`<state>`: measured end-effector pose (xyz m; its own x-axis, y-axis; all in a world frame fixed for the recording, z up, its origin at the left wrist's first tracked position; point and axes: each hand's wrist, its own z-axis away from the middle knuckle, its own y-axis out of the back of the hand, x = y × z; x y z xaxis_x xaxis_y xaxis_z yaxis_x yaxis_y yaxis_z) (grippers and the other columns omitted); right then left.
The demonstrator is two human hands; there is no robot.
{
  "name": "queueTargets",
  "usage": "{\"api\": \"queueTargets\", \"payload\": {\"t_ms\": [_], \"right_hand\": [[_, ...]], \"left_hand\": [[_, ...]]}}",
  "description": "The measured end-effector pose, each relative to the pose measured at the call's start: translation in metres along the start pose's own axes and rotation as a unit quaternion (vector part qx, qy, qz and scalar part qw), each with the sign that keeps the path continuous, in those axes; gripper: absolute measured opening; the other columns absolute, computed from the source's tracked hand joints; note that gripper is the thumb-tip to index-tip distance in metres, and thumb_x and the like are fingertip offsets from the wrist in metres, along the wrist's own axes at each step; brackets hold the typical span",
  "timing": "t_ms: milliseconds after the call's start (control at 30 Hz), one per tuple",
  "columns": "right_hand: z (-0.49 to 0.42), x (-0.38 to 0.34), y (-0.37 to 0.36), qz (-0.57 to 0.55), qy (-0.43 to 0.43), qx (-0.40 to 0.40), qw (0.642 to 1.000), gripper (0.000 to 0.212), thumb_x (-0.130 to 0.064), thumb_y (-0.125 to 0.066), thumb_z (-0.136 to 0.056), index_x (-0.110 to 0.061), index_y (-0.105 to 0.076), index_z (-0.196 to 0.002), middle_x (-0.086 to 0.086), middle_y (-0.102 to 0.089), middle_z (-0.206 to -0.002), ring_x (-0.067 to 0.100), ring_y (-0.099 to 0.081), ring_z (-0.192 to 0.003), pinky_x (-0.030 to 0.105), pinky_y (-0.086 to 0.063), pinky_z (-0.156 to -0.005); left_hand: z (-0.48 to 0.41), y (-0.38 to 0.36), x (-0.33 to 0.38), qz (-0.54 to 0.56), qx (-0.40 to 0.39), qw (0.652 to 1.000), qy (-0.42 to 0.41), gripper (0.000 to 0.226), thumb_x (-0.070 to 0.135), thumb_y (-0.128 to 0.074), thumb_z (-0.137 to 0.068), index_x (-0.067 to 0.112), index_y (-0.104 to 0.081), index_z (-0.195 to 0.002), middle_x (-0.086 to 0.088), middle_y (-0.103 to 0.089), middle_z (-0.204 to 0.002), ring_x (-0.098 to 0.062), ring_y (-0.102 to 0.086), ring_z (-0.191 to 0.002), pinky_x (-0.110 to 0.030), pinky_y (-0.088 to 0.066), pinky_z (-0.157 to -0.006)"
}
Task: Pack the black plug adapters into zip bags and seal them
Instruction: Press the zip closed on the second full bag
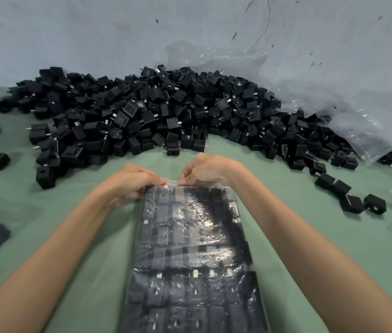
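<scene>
A clear zip bag lay flat on the green table, running from the near edge up toward the middle, packed with rows of black plug adapters under glossy plastic. Both hands met at its far end — the left hand and the right hand each pinched the bag's top strip between thumb and curled fingers, their thumb tips nearly touching at the centre. Just beyond the hands a large heap of loose adapters spread across the table against a pale wall. Crumpled clear plastic sheeting covered the heap's right side — a few stray adapters sat apart on the right.
</scene>
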<state>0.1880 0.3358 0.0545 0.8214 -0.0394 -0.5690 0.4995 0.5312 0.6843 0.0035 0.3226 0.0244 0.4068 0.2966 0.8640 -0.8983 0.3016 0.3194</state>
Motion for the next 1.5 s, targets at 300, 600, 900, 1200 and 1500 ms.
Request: {"api": "queueTargets", "payload": {"t_ms": [300, 600, 900, 1200, 1500], "right_hand": [[-0.009, -0.017, -0.004, 0.127, 0.016, -0.027, 0.991, 0.025, -0.005, -0.053, -0.092, -0.017, -0.069, -0.108, 0.002, -0.066, -0.101, 0.013, -0.052, -0.075, 0.024, -0.043, -0.073], [-0.017, -0.008, -0.021, 0.156, 0.028, 0.067, 0.985, 0.023, -0.014, -0.055, -0.093, -0.004, -0.068, -0.109, 0.008, -0.069, -0.11, 0.021, -0.061, -0.094, 0.036, -0.051, -0.087], [0.01, 0.029, 0.017, 0.088, -0.014, -0.031, 0.996, 0.02, -0.018, -0.057, -0.094, -0.033, -0.065, -0.084, -0.002, -0.067, -0.102, 0.017, -0.054, -0.093, 0.034, -0.045, -0.088], [0.005, 0.026, 0.002, 0.091, -0.043, 0.028, 0.995, 0.028, -0.003, -0.042, -0.094, 0.004, -0.065, -0.108, 0.011, -0.068, -0.092, 0.012, -0.049, -0.073, 0.031, -0.046, -0.065], [0.03, 0.071, 0.031, -0.007, -0.047, 0.012, 0.999, 0.011, -0.015, -0.063, -0.091, -0.022, -0.069, -0.085, -0.005, -0.066, -0.082, 0.008, -0.06, -0.082, 0.016, -0.052, -0.074]], "left_hand": [[-0.013, 0.014, 0.007, -0.195, -0.04, 0.98, -0.029, 0.009, 0.026, -0.076, -0.08, 0.018, -0.074, -0.077, 0.018, -0.052, -0.041, 0.002, -0.051, -0.044, -0.019, -0.04, -0.04], [-0.027, 0.011, -0.002, -0.298, -0.014, 0.954, -0.032, 0.025, 0.038, -0.073, -0.081, 0.034, -0.072, -0.056, 0.007, -0.066, -0.086, -0.01, -0.056, -0.083, -0.025, -0.041, -0.069], [-0.013, 0.04, -0.001, -0.184, -0.141, 0.972, -0.032, 0.022, 0.044, -0.074, -0.068, 0.025, -0.077, -0.077, -0.001, -0.052, -0.056, -0.013, -0.04, -0.052, -0.026, -0.033, -0.06], [-0.02, 0.035, -0.006, -0.312, -0.04, 0.947, -0.062, 0.008, 0.023, -0.069, -0.087, 0.026, -0.074, -0.081, 0.009, -0.071, -0.066, -0.002, -0.063, -0.07, -0.019, -0.045, -0.066], [-0.013, 0.043, -0.009, -0.253, -0.038, 0.965, -0.064, 0.006, 0.033, -0.075, -0.08, 0.028, -0.077, -0.077, 0.009, -0.074, -0.075, -0.005, -0.067, -0.079, -0.024, -0.048, -0.079]]}}
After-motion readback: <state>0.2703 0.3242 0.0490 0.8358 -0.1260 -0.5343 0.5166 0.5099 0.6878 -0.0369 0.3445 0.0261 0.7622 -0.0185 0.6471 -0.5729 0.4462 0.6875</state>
